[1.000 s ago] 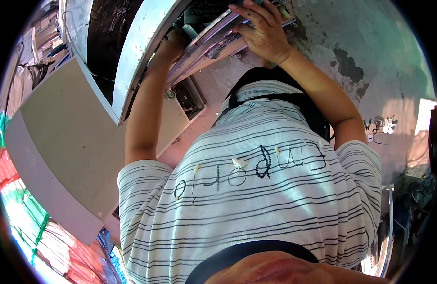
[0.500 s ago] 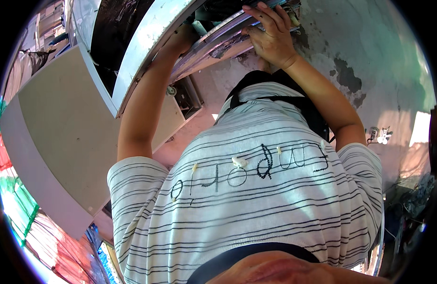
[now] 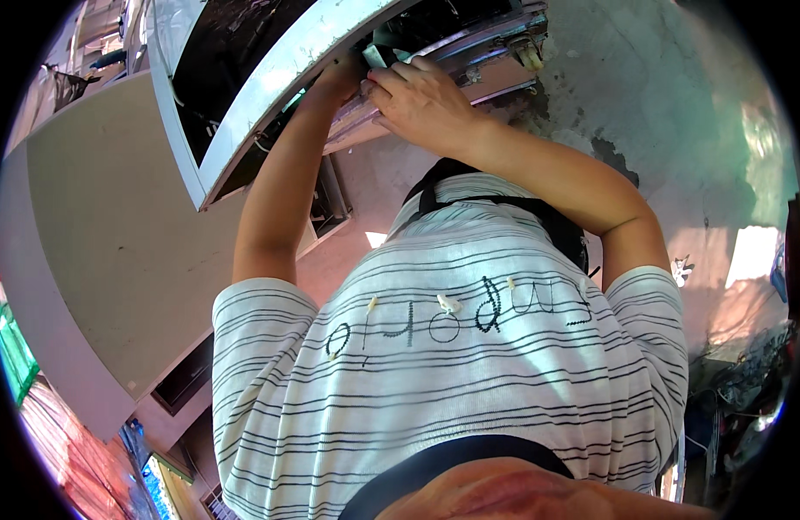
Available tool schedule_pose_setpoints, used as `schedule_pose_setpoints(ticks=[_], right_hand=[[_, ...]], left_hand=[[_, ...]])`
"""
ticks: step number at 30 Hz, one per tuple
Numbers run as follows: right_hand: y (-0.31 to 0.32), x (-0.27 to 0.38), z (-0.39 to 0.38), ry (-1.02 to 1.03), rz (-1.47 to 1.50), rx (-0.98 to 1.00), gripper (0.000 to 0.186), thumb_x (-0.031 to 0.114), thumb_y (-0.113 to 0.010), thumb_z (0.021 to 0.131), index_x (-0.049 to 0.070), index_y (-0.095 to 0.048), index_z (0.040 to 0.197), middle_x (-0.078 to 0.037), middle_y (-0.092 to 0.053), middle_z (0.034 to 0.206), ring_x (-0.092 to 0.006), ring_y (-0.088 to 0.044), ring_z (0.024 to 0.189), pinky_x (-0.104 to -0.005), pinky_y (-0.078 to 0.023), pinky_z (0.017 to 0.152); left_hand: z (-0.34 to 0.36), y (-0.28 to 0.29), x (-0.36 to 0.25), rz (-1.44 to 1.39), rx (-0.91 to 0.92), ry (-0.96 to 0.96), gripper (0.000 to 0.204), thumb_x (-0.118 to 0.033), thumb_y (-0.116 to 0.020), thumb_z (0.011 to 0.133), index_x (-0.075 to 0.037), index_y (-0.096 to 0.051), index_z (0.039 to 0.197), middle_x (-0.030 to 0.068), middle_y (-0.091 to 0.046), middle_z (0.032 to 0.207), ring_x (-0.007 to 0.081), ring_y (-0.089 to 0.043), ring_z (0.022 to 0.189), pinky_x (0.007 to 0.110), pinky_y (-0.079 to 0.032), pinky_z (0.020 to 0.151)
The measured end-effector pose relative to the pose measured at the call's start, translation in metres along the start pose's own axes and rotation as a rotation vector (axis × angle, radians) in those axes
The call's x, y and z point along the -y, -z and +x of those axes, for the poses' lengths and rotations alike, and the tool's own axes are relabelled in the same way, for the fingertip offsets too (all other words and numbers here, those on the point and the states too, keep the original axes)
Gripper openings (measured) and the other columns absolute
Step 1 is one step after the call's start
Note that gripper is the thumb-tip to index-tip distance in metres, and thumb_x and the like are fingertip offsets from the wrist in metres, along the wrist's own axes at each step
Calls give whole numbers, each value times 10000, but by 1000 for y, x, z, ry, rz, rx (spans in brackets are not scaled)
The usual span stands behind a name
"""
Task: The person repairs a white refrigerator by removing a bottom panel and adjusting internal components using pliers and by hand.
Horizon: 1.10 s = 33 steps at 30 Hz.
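From the head camera you look down your own chest: a white striped shirt (image 3: 469,373) fills the lower middle of the view, with a black strap (image 3: 504,201) crossing near the collar.

Both your arms reach up and away from you toward the top of the picture. Your right hand (image 3: 421,108) lies knuckles-up on a stack of flat metal trays (image 3: 486,48), which sit at the top centre, slanting up to the right. Its fingers (image 3: 391,82) are curled and pressed against the near end of the trays, beside a small pale part (image 3: 375,57) that pokes out just above them. You cannot tell whether they clamp anything or only press on it, since the grip itself is hidden under the hand.

Your left hand (image 3: 341,76) goes up just beside the right one, touching the same end of the trays. It is tucked under the edge of a curved metal panel (image 3: 278,78), so how far its fingers are open does not show.

That panel sweeps from the top centre down to the left, with a dark opening (image 3: 226,52) behind it. Left of it stands a large beige surface (image 3: 105,251). To the right of the trays is a rough, stained concrete floor (image 3: 677,113).
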State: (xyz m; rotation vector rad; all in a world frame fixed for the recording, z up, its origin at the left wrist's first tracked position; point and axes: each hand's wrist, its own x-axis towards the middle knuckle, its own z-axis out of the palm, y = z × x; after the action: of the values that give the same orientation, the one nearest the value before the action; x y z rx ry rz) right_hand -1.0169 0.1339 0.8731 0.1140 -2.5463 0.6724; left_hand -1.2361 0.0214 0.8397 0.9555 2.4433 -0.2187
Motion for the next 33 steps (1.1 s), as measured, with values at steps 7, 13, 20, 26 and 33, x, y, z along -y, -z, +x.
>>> schedule_pose_setpoints(ticks=[7, 13, 20, 26, 33], right_hand=[[10, -7, -4, -116, -44, 174, 451, 186, -696, 833, 64, -626, 1261, -137, -594, 1317, -292, -665, 1025, -397, -537, 897], [10, -8, -17, -75, 39, 69, 488, 121, -684, 785, 26, -600, 1256, -230, -556, 1368, -320, -725, 876, -413, -591, 776], [10, -6, -13, -155, 166, 190, 644, 163, -759, 802, 87, -523, 1396, -150, -465, 1454, -375, -687, 939, -435, -577, 836], [5, -2, -14, -168, 214, 176, 655, 156, -765, 798, 83, -514, 1399, -141, -432, 1483, -365, -699, 897, -421, -594, 798], [0, -3, -21, -159, 217, 150, 704, 167, -776, 794, 121, -491, 1436, -124, -415, 1509, -337, -708, 870, -401, -605, 758]], left_hand=[[29, -21, 11, 136, 6, -19, 370, -231, -559, 927, -13, -647, 1213, 284, -609, 1290, 406, -595, 1218, 470, -485, 997], [0, -1, -25, -83, 17, 55, 369, -212, -570, 925, -8, -652, 1222, 280, -650, 1228, 373, -629, 1191, 459, -502, 956], [-3, 7, -27, 11, -32, -17, 339, -204, -602, 906, -9, -680, 1172, 259, -677, 1196, 354, -659, 1151, 455, -518, 918], [0, -4, -9, 151, -115, -101, 298, -190, -609, 893, -2, -703, 1104, 254, -695, 1144, 343, -686, 1089, 452, -534, 862], [2, -10, 8, 66, -10, -14, 278, -172, -602, 890, 1, -709, 1079, 255, -705, 1096, 329, -701, 1039, 449, -536, 813]])
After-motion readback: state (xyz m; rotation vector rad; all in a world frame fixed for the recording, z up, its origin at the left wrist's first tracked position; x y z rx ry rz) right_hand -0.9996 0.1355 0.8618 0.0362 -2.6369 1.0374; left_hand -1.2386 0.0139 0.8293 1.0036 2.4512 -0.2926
